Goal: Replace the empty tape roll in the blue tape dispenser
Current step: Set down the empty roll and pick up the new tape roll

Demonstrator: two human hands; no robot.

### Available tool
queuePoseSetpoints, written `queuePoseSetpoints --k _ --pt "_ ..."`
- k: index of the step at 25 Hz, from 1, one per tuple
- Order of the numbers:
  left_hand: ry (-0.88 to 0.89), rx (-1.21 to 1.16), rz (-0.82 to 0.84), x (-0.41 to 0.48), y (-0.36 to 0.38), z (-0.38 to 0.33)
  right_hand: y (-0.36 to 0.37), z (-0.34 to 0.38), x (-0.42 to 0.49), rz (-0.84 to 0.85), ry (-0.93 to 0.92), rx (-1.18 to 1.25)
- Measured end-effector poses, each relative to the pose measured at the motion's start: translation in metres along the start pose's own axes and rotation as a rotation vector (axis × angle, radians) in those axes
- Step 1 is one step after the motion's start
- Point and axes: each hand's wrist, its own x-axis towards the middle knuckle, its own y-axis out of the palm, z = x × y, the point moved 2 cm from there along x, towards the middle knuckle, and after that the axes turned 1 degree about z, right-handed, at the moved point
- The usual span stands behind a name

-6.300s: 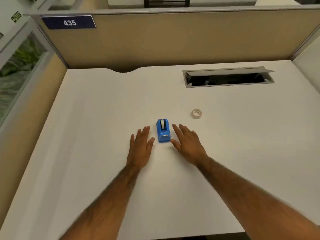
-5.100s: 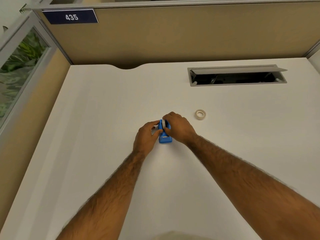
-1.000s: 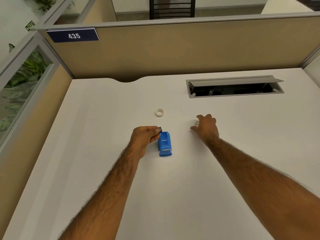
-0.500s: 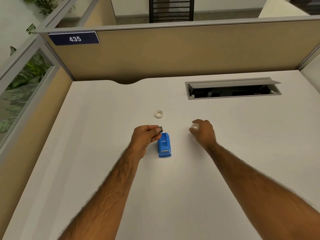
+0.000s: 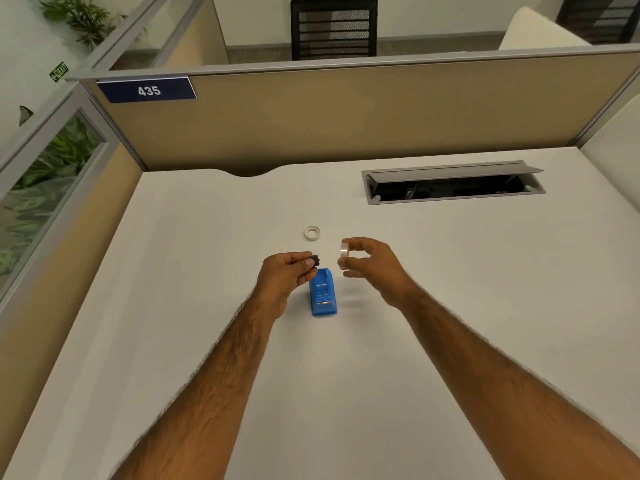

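Observation:
The blue tape dispenser (image 5: 323, 293) stands on the white desk (image 5: 207, 306) with its roll slot bare. Just above its far end, my left hand (image 5: 285, 277) pinches a small dark spindle (image 5: 314, 261). My right hand (image 5: 372, 265), raised to the right of the dispenser, pinches a whitish tape roll (image 5: 344, 252) between thumb and fingers, its face turned toward the spindle. A small gap separates roll and spindle. Another white ring, the other tape roll (image 5: 312, 233), lies flat on the desk behind both hands.
An open grey cable tray (image 5: 453, 183) is sunk into the desk at the back right. Beige partition walls (image 5: 346, 116) close the back and left sides. The desk's near edge runs under my forearms.
My right hand has lifted the tape roll off the desk and carried it left toward the spindle. My left hand has stayed put with the spindle. The dispenser has not moved.

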Motion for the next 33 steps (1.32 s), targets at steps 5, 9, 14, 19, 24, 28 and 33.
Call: queuePoseSetpoints --k 5,9,14,19,24,28,33 --pt "0.031 0.055 0.02 -0.003 0.004 -0.005 0.017 0.006 -0.006 0.137 -0.025 -0.052" --pt "0.047 0.078 0.051 -0.006 0.005 -0.009 0.023 0.011 -0.006 0.154 -0.04 -0.085" --pt "0.072 0.129 0.027 -0.006 0.004 -0.011 0.027 0.016 -0.004 0.165 -0.053 -0.145" --pt "0.084 0.14 -0.032 -0.007 0.006 -0.011 0.026 0.017 -0.003 0.163 -0.055 -0.162" --pt "0.082 0.128 -0.043 -0.006 0.006 -0.008 0.029 0.018 -0.002 0.152 -0.066 -0.206" --pt "0.081 0.138 -0.002 -0.005 0.005 -0.009 0.029 0.019 -0.002 0.167 -0.061 -0.223" --pt "0.102 0.173 0.001 -0.005 0.007 -0.008 0.03 0.021 -0.003 0.18 -0.065 -0.217"
